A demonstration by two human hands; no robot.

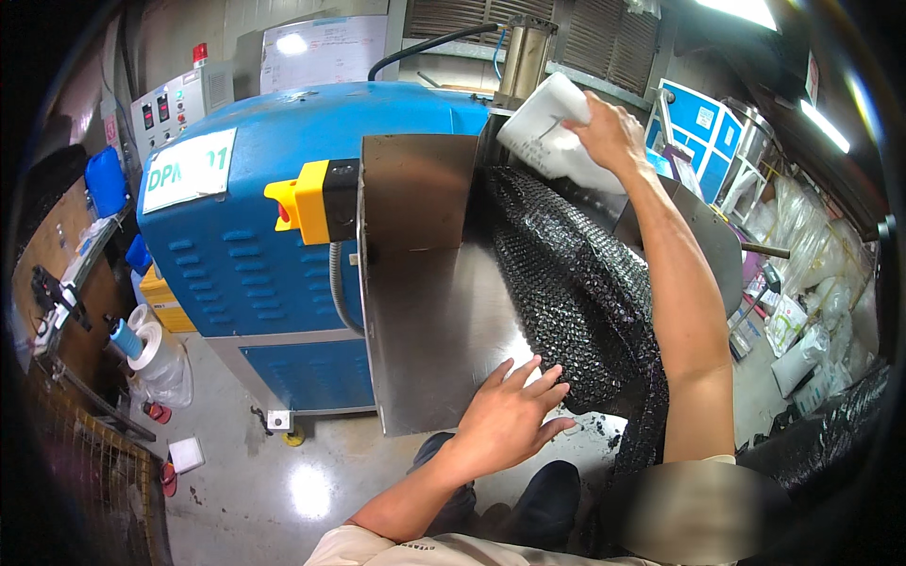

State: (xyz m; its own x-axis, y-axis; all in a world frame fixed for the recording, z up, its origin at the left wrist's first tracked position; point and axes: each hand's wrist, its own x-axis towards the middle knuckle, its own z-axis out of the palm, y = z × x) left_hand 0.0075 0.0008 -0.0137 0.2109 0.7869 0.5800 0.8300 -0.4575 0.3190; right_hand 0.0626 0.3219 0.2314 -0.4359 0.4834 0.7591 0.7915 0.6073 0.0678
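My right hand (609,137) is raised over the far end of a metal feed tray (420,321), gripping a white plastic container (552,132) with dark marks on its side. The container is tilted, and its inside is hidden. Below it lies a long sheet of shiny black plastic (566,283) with a bumpy, bubble-wrap-like texture. The sheet runs down the tray and hangs over its near end beside my right arm. My left hand (510,415) is at the tray's near edge, fingers spread, close to the sheet and holding nothing. Whether its fingertips touch the sheet, I cannot tell.
A large blue machine (283,141) stands left of the tray, with a yellow switch box (307,203) beside the tray wall. A metal cylinder (526,61) rises behind. Clear plastic bags (802,245) pile up at right. White rolls (156,344) stand on the left floor.
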